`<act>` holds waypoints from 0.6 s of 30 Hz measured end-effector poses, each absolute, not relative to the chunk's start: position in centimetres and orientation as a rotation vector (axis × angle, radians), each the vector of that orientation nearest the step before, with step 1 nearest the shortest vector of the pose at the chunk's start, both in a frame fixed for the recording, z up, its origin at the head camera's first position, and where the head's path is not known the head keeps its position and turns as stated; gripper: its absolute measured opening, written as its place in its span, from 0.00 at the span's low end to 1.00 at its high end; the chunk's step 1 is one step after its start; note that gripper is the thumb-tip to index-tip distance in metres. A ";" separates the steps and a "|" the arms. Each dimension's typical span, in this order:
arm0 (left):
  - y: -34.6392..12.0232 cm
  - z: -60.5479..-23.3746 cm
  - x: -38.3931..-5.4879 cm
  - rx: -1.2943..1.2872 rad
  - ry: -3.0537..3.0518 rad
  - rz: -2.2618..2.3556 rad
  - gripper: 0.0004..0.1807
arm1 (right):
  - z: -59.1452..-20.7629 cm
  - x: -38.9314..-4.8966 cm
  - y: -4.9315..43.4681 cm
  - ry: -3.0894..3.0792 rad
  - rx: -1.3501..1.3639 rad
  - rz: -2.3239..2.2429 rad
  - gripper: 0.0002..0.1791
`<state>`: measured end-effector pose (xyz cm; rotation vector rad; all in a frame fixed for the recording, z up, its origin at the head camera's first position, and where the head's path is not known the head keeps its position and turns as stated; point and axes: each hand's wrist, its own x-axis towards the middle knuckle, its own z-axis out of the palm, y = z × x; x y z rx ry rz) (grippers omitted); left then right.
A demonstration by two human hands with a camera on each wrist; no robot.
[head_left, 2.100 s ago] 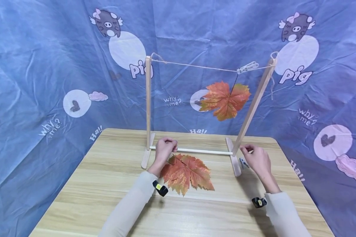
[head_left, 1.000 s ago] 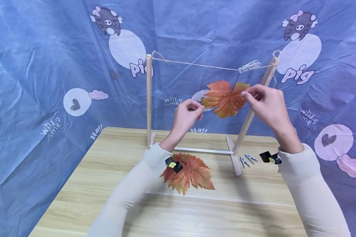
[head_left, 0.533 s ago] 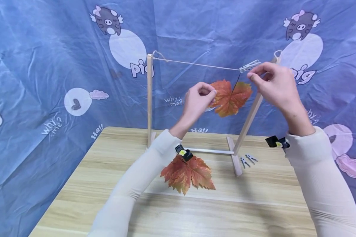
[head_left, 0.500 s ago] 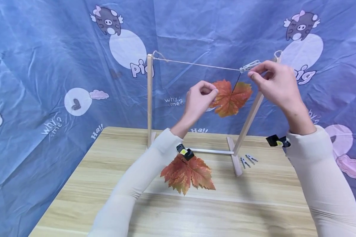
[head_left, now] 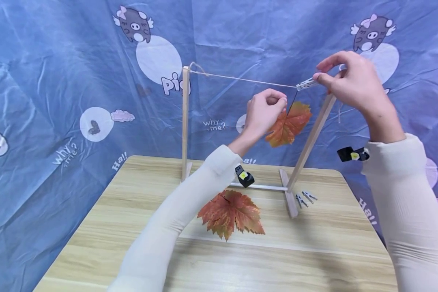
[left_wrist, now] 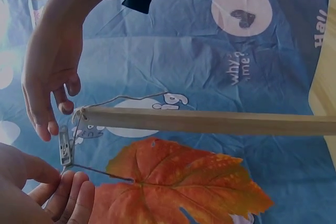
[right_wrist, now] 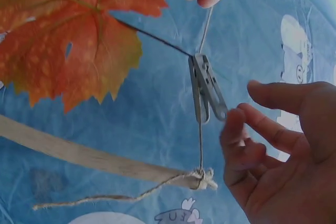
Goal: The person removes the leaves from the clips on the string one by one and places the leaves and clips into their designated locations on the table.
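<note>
A white clothespin [head_left: 305, 84] sits on the string [head_left: 241, 79], and an orange leaf [head_left: 287, 125] hangs from it by a dark stem. My right hand [head_left: 357, 83] is at the clothespin's handle end, thumb and forefinger apart, as the right wrist view [right_wrist: 283, 145] also shows. Left of the clothespin, my left hand [head_left: 264, 111] has loosely bent fingers, the thumb close to the fingertips and nothing visible between them. It covers part of the hanging leaf in the head view. A second reddish leaf [head_left: 231, 213] lies on the table.
Two wooden posts, left [head_left: 185, 121] and right [head_left: 312, 142], carry the string and stand on feet joined by a white rod [head_left: 264, 187]. Two small grey clothespins [head_left: 304, 198] lie beside the right foot. A blue printed cloth [head_left: 69, 61] hangs behind the table [head_left: 106, 227].
Both hands have risen from the table beside the stand toward the clothespin on the string. The right hand has reached its handle end; the left has moved right, in front of the hanging leaf.
</note>
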<state>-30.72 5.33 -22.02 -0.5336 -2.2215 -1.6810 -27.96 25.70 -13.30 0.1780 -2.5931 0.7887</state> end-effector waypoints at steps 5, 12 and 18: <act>6.3 -21.4 -30.7 -0.522 -2.238 -1.650 0.08 | -12.9 -28.0 26.2 -2.714 0.156 0.770 0.34; 7.1 -21.3 -30.5 -0.453 -2.252 -1.636 0.09 | -13.5 -27.8 26.2 -2.756 0.181 0.872 0.38; 7.2 -21.2 -30.4 -0.487 -2.309 -1.707 0.12 | -14.1 -27.4 25.8 -2.682 0.171 1.060 0.30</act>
